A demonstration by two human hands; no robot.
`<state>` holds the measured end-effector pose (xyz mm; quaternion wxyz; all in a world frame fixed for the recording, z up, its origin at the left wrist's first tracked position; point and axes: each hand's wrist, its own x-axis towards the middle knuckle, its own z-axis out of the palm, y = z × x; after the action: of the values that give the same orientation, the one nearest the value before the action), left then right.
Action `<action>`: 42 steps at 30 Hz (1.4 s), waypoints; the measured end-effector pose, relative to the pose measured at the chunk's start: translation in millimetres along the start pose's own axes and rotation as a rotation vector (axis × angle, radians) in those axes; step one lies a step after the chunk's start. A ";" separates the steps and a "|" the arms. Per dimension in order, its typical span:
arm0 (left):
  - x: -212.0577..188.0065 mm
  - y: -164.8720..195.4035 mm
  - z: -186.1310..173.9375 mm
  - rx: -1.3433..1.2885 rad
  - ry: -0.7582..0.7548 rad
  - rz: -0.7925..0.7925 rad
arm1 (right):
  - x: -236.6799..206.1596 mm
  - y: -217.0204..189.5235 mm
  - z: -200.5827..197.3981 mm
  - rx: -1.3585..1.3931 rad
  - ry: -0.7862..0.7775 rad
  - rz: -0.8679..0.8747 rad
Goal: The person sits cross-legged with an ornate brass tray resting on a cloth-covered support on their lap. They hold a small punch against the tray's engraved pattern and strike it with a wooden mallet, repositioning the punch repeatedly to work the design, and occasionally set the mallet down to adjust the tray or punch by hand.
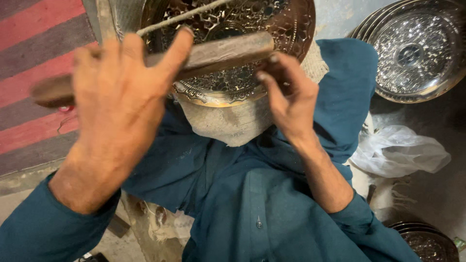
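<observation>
both hands [116, 102] [289, 97] in clamped grip on wooden bar [218, 53] across engraved tray's rim [213, 99]

1. An engraved metal bowl [233, 53] is propped on a cloth pad [233, 121] over the person's lap.
2. A wooden bar [213, 53] is held across it.
3. A stacked tray [412, 48] is set at right, a plastic bag [398, 150] below it.

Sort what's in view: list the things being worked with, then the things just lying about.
In use:
- left hand and right hand, both gripping the long brown tool
- ornate metal tray under the tool
- coarse cloth beneath the tray

Lying about:
- silver tray
- plastic bag
- dark tray
- striped rug
</observation>
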<state>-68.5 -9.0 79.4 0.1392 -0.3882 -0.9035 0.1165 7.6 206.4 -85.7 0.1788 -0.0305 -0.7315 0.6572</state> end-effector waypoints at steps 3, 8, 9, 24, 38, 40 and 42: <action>-3.4 -4.6 -3.1 -0.208 -0.059 -0.070 | -0.5 0.0 -4.9 -0.007 -0.038 0.007; -11.2 -1.0 1.8 -0.493 -0.184 -0.173 | 1.5 -2.3 -10.3 -0.122 -0.086 -0.031; -12.1 -0.2 4.4 -0.435 -0.146 -0.144 | 1.9 -2.6 -10.1 -0.111 -0.092 -0.041; -7.9 9.2 6.7 -0.388 -0.089 -0.083 | 2.7 1.0 -10.2 -0.222 -0.071 -0.080; -12.7 7.0 15.1 -0.138 0.044 -0.039 | 4.2 1.7 -9.9 -0.177 -0.087 -0.057; -12.3 8.0 17.5 -0.148 0.022 -0.039 | 5.4 1.8 -9.7 -0.188 -0.068 -0.073; -11.0 8.2 18.4 -0.153 0.016 -0.030 | 5.7 0.6 -11.2 -0.199 -0.099 -0.078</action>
<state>-62.1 -13.5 57.8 0.1179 -0.3851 -0.9143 0.0422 5.5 218.7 -84.3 0.1642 0.0130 -0.8016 0.5748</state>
